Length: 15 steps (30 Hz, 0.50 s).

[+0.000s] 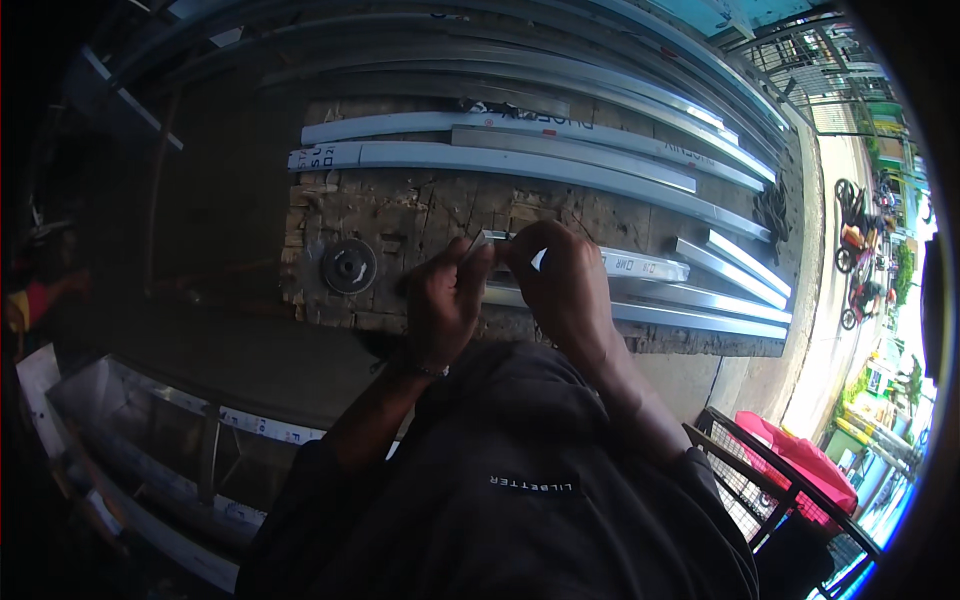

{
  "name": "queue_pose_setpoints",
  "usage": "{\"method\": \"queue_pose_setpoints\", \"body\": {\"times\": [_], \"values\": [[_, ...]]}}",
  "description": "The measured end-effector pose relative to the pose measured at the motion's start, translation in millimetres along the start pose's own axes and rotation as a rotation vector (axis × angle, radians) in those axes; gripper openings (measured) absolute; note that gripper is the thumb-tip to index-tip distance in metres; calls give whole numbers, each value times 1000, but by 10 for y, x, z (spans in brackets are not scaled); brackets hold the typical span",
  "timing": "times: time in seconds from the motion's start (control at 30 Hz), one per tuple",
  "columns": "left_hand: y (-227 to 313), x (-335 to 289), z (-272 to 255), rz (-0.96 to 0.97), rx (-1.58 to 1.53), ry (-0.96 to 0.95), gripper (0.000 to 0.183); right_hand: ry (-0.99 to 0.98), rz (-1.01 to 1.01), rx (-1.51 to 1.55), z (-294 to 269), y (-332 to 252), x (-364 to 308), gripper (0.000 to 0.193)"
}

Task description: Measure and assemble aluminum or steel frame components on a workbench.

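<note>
While left hand (445, 308) and right hand (562, 290) meet over worn, gouged wooden counter (375, 215), fingers of both pinch small shiny piece (494, 236) between them; too small to tell kind. Round grey disc (349, 267) flat on wood, left of hands. Long metal bars (480, 160) across counter, beyond and right of hands. Room dark at left, bright street (822, 300) with motorbikes (853, 303) at right, pink fabric (800, 468) lower right.

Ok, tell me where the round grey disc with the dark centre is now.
In the head view, the round grey disc lies near the left end of the worn wooden bench top, to the left of the person's left fingers.
</note>
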<state>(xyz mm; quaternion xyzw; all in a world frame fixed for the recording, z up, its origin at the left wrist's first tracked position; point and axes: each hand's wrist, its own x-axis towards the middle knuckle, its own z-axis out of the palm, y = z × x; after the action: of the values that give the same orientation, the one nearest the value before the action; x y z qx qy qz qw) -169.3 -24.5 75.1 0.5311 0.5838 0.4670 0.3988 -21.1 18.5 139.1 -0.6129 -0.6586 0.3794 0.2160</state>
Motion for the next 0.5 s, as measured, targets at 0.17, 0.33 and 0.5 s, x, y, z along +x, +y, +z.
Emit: {"method": "queue_pose_setpoints", "body": {"times": [0.17,0.33,0.5], "values": [[-24,-5,-7,-18,25,-16,29,-4,-72,-32,58,75,59,11],[47,49,29,5,122,76,29,-107,-41,57,-50,227,75,15],[-30,71,85,-27,235,89,31,-117,113,85,-164,511,38,16]]}}
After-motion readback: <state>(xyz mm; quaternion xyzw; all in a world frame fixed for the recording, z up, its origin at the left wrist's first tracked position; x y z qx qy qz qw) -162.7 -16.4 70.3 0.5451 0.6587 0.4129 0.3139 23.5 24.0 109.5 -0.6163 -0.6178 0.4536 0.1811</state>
